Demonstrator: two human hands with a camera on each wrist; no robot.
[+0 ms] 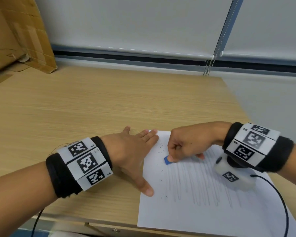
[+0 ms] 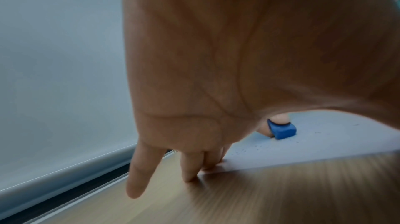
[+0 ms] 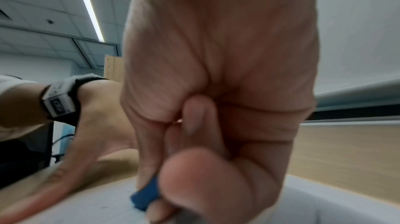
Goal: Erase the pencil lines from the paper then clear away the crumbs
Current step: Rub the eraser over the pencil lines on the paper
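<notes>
On paper [image 1: 203, 211], small blue eraser [image 1: 167, 160].

Eraser [image 1: 167, 160] mostly buried under right hand [image 1: 190, 142] fingertips. Paper [image 1: 203, 211] cut off at bottom edge, far corner under left hand [image 1: 133, 151]. Pencil lines [image 1: 200, 185] partly behind wrist camera. Crumbs [image 1: 161, 149] too small to count.

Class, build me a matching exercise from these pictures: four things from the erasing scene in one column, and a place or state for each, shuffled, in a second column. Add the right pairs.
Column 1
1. left hand
2. right hand
3. eraser
4. cardboard box

Column 2
A. stands at the desk's far left corner
B. blue, pressed to the paper
C. lies flat, fingers spread, on the sheet's left edge
D. pinches a small tool over the pencil lines

Pairs: 1-C, 2-D, 3-B, 4-A
</notes>
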